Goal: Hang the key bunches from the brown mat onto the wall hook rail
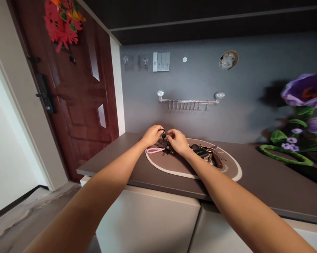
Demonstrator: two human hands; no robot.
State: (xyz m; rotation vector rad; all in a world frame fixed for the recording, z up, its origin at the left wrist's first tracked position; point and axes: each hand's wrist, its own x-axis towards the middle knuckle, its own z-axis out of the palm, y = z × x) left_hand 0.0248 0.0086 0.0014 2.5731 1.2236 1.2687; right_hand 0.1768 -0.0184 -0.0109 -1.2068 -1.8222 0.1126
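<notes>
At the far left stands a brown door, with a red floral ornament fixed high on its face, presumably where it clears the lock. The dark bench begins beside the door, a location likely chosen to keep small articles within reach of the exit. The left hand is raised just above the mat; its grip is closed by thumb and fingertips on a small black piece, apparently lifting it so that the attached articles hang freely. Below the fingers, a pink loop lies on the mat, its opening toward the left, next to a dark cluster whose individual parts are too small to identify. The right hand is positioned close opposite the left, fingers curled inward, a posture suited to fine two-handed work; whether its grip is grasping anything cannot be determined. Above and to the right, a hook rail is mounted on the wall, its row of hooks pointing down, suited to hanging items. A pile of keys and small accessories rests on the mat's right portion, which apparently confines them. Purple artificial flowers occupy the far right, well apart from the hands.
</notes>
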